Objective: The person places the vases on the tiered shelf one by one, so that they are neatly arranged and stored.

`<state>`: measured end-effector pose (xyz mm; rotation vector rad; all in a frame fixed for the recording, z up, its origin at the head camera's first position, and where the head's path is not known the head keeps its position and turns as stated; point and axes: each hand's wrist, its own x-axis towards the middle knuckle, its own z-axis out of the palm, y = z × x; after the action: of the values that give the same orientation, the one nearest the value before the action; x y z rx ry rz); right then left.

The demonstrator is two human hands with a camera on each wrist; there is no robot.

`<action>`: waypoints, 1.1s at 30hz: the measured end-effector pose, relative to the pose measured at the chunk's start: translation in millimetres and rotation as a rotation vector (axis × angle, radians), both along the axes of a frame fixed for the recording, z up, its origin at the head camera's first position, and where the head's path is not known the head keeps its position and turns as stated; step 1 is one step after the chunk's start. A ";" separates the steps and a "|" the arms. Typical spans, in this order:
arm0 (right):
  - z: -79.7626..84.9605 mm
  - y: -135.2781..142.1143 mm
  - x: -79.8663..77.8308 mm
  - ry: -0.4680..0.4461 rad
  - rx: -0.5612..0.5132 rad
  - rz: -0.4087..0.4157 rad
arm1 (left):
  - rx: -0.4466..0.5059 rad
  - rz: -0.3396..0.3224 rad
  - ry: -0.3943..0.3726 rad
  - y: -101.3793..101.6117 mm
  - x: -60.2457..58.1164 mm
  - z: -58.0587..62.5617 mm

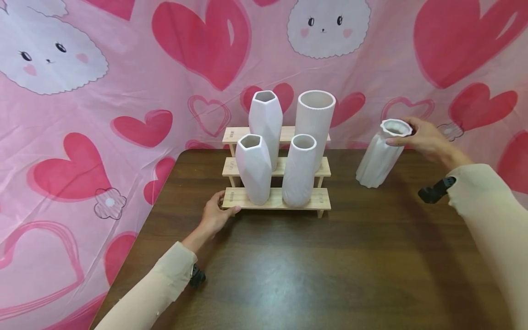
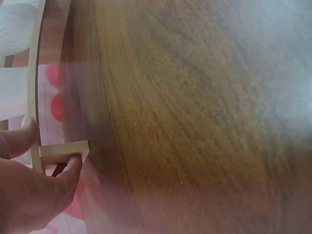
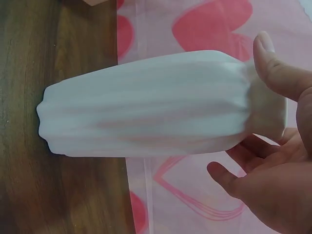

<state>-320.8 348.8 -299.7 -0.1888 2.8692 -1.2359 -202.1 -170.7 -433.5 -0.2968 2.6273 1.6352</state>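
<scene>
My right hand [image 1: 429,140] grips the neck of a white fluted vase [image 1: 379,158] with a scalloped rim, on the right. The right wrist view shows the thumb on one side of the vase neck [image 3: 265,105] and fingers on the other. Whether its base touches the table cannot be told. My left hand [image 1: 215,214] holds the left end of the lowest step of a tiered wooden stand [image 1: 321,197]. In the left wrist view its thumb lies at the step's edge and a finger touches a short leg [image 2: 63,150].
On the stand are two faceted white vases, one in front [image 1: 254,172] and a taller one behind [image 1: 266,117], a smooth cylindrical vase [image 1: 299,172] and a tall wide-mouthed one [image 1: 315,114]. Beneath is a brown wooden table [image 1: 280,266]. A pink heart-patterned cloth [image 1: 136,68] hangs behind.
</scene>
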 end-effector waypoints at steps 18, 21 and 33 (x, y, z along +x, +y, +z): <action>-3.3 -1.0 0.4 -0.029 -0.085 -0.034 | -0.003 0.001 -0.013 0.0 2.0 0.8; -2.7 -1.6 -0.3 -0.033 -0.146 -0.033 | -0.001 -0.001 -0.016 0.5 1.9 1.2; 27.4 3.6 3.8 -0.088 -0.154 -0.012 | -0.003 0.003 -0.014 -0.9 0.8 0.3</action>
<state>-317.0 352.4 -272.3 -0.1157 2.7059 -1.4299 -201.3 -171.6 -433.1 -0.3112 2.6207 1.6244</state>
